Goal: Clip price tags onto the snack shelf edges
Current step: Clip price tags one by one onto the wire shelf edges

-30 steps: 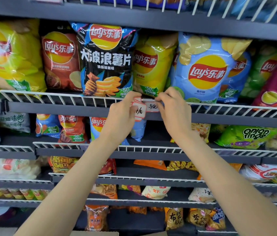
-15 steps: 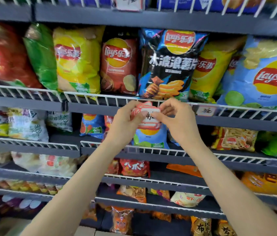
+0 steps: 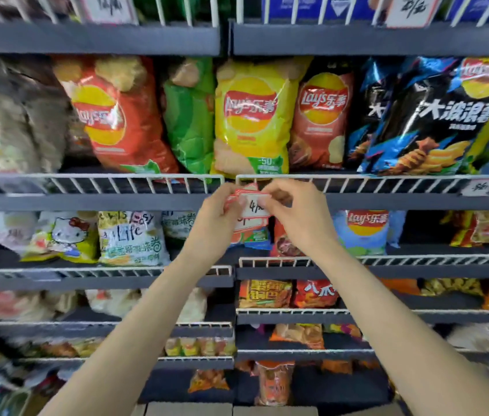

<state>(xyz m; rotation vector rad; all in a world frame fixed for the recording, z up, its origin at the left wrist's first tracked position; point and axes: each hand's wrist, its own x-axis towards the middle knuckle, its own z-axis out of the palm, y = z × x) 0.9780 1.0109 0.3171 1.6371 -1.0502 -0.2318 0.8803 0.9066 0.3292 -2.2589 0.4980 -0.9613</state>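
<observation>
Price tags [image 3: 249, 205], a small stack of white cards with red borders, were held in front of the wire shelf edge [image 3: 297, 179], just below the yellow Lay's bag [image 3: 252, 115]. The left hand [image 3: 217, 219] gripped the stack from the left side, and its fingers covered much of the cards. The right hand [image 3: 295, 213] pinched the front card at its right edge with thumb and fingertips. Only "4/" could be read on this card; the rest was hidden by the fingers. Whether the cards touched the wire was not possible to tell. Another tag [image 3: 477, 187] hung on the same shelf edge far to the right, its writing too blurred to read. The bags at the left border were blurred too.
</observation>
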